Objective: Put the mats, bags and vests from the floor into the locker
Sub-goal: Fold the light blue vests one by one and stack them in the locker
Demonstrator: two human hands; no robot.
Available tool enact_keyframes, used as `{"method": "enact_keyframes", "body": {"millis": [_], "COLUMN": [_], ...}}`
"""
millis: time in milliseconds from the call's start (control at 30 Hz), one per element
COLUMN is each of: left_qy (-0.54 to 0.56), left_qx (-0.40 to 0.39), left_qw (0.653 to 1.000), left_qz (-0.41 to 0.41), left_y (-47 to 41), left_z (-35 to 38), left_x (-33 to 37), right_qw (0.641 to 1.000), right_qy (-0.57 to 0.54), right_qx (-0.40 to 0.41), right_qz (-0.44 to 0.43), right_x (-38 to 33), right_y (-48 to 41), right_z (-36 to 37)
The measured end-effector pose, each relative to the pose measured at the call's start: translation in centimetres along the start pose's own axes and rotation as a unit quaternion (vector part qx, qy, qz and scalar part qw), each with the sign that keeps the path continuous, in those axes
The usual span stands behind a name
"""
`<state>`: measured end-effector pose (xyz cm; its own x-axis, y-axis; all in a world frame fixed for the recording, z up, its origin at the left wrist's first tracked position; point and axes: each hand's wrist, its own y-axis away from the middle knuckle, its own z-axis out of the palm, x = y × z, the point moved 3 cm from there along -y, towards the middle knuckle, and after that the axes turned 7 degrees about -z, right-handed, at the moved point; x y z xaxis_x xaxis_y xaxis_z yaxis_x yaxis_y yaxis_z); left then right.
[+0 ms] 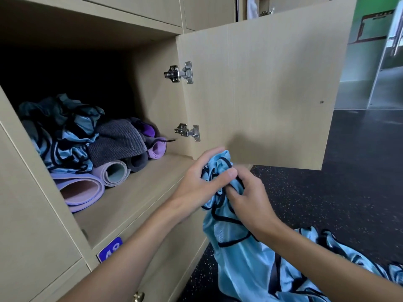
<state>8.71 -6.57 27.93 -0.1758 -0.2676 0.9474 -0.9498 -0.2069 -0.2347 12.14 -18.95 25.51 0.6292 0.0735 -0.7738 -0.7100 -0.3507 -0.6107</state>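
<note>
Both hands are up in front of the open locker (139, 192), and they've got a light-blue vest (236, 249) with black trim between them. The left hand (201, 185) is wrapped round the bunched top of it, thumb laid across the fabric. The right hand (247, 200) has its fingers curled into the same bunch from the other side, gripping cloth and black edging together. The rest of the vest hangs down below the hands toward the dark speckled floor (327, 192), where more blue fabric (359, 264) lies crumpled at the lower right. The bunch sits just outside the shelf's front edge, below the bottom corner of the door (261, 94), which is swung wide open with two metal hinges (182, 73) showing. Inside, on the left of the shelf, rolled purple mats (80, 190) lie side by side, ends facing out. A grey ribbed cloth (117, 138) is draped over them, and a heap of blue vests (63, 136) is piled on top at the far left. Below the shelf, a blue number tag (109, 249) shows on the next door down.
</note>
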Motion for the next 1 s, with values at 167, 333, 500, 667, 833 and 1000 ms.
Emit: {"method": "enact_keyframes", "body": {"millis": [167, 333, 500, 667, 833, 1000], "left_qy": [0.029, 0.044, -0.017, -0.148, -0.224, -0.089], "left_qx": [0.138, 0.233, 0.224, 0.245, 0.140, 0.091], "left_qw": [0.990, 0.968, 0.962, 0.944, 0.955, 0.991], "left_qz": [0.023, 0.081, 0.155, 0.165, 0.135, 0.038], "left_y": [-0.3, -0.7, -0.5, -1.0, -0.7, -0.4], "left_z": [-0.5, -1.5, -1.7, -4.1, -3.0, -1.4], "left_x": [-0.4, 0.7, 1.8, 0.5, -0.1, -0.4], "right_qw": [0.981, 0.953, 0.941, 0.954, 0.969, 0.981], "right_qy": [-0.171, -0.201, -0.215, -0.199, -0.177, -0.163], "right_qx": [-0.073, -0.146, -0.129, 0.055, 0.091, -0.036], "right_qz": [0.051, 0.172, 0.227, 0.218, 0.146, 0.101], "right_x": [-0.6, 2.0, 3.1, 3.3, 1.5, 0.3], "right_y": [0.1, 1.6, 2.6, 0.1, -1.3, -0.9], "right_z": [0.4, 1.3, 2.6, 0.2, -0.6, 0.6]}}
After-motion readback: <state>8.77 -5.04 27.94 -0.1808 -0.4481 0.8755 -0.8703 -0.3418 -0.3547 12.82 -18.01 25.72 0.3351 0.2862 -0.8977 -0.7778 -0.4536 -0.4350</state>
